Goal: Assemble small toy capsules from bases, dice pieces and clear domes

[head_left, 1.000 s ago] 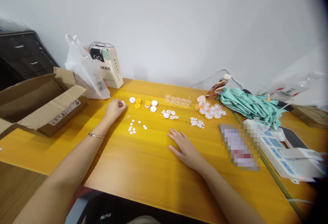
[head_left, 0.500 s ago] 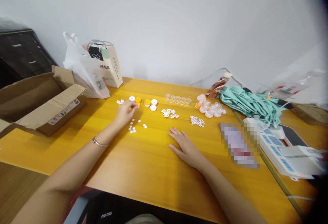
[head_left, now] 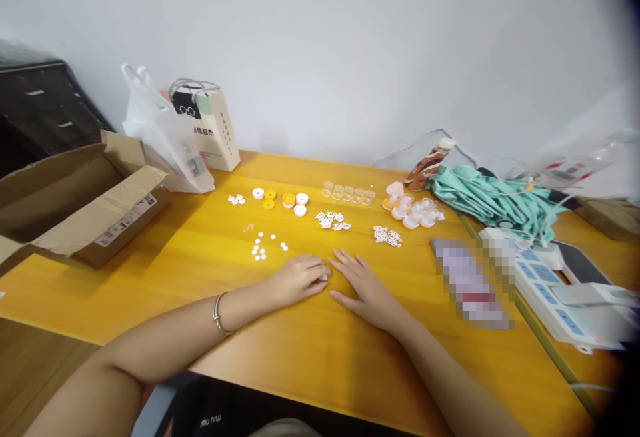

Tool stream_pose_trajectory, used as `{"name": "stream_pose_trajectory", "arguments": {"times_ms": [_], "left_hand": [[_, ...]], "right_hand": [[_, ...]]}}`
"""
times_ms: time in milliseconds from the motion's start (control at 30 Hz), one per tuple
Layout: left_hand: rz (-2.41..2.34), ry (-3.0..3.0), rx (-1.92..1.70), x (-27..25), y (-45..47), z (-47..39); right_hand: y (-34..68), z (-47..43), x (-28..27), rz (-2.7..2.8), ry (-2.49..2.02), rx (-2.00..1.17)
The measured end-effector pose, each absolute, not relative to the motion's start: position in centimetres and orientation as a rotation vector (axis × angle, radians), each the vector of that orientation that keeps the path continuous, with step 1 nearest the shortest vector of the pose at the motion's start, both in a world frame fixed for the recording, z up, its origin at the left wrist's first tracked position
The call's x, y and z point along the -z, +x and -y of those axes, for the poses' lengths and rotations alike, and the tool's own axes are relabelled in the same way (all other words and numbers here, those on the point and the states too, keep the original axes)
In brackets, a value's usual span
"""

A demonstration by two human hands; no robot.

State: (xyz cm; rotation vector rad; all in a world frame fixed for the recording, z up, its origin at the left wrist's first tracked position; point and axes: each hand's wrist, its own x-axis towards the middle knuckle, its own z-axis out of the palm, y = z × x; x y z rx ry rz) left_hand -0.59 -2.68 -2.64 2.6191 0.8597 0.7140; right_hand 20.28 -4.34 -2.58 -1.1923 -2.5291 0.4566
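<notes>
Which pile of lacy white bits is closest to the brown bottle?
The rightmost lacy pile, nearest the brown bottle. Another lacy pile lies farther left, in front of the clear round pieces.

You have room between your right hand (head_left: 364, 290) and the desk's front edge (head_left: 310, 380); your left forearm (head_left: 175, 333) blocks leftward.
</notes>
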Motion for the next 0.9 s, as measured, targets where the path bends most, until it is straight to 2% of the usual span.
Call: {"name": "stream_pose_trajectory", "arguments": {"times_ms": [300, 400, 500, 633, 900], "left_hand": [[-0.904, 2.655, -0.812, 1.5, -1.4, 2.6], [-1.162, 2.722, -0.952, 0.5, -3.9, 0.1], [-1.669, 2.551, -1.064, 0.2, -7.6, -3.4], [-2.061, 2.321, -0.875, 0.7, -11.5, -6.5], [-1.923, 2.349, -0.672, 2.0, -11.7, -7.4]], "right_hand": [[20.1, 4.4, 2.9, 2.510, -1.218, -0.429], [20.2, 4.4, 2.8, 2.508, -1.219, -0.443], [20.2, 4.4, 2.6, 2.526, -1.246, -0.452], [20.1, 4.4, 2.5, 2.553, -1.254, -0.446], [20.3, 4.4, 2.7, 2.549, -1.244, -0.449]]}}
